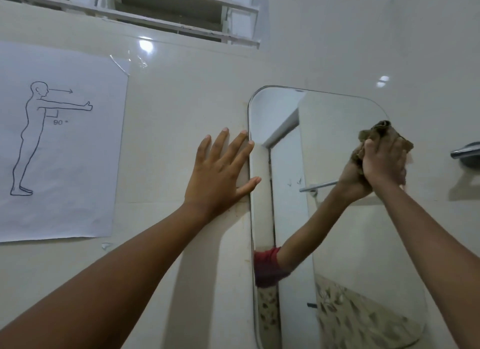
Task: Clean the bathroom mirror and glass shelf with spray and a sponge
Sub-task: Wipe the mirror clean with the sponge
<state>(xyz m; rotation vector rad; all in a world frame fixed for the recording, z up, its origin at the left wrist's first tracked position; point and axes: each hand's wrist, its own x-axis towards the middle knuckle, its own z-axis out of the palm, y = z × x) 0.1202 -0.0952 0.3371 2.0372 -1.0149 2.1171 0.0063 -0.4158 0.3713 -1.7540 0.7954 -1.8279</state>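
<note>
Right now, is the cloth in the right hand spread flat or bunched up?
Bunched up: the brown cloth sits as a crumpled wad gripped by the right hand against the mirror.

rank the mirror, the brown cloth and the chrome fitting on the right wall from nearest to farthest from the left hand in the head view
1. mirror: the left hand is spread on the wall, with its fingertips reaching the mirror's left edge.
2. brown cloth: farther right, against the glass, gripped by the right hand.
3. chrome fitting: at the frame's right edge, beyond the mirror.
</note>
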